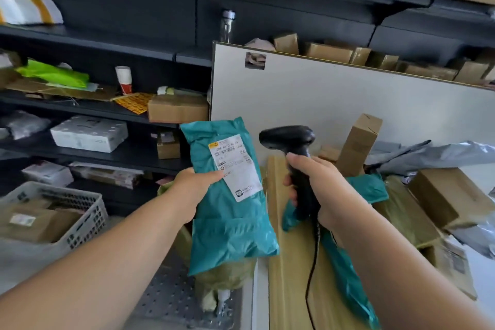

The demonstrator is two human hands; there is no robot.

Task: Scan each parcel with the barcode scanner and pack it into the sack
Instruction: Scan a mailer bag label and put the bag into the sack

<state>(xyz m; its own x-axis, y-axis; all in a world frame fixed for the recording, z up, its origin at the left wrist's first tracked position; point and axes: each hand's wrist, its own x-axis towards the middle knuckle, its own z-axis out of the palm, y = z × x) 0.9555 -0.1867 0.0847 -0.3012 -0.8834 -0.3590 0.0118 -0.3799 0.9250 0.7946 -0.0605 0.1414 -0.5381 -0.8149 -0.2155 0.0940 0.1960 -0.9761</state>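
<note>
Left hand [197, 190] grips the teal parcel [227, 195], right hand [318, 190] clasps the barcode scanner [290, 139]; its aim looks off the shipping label [234, 166], so a misread seems likely

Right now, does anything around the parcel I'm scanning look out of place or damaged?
Two things. The narrow cardboard box behind the barcode scanner stands tilted in front of the white board. That board has a torn-looking patch near its top left corner. The teal parcel itself looks intact, label flat.

Centre frame: teal plastic mailer parcel [227, 211] with white printed label [237, 169]; glossy black barcode scanner [290, 139]; left, lime-green plastic bag [53, 74]; upper left, white yellow-striped fabric bundle [26, 9]
</note>
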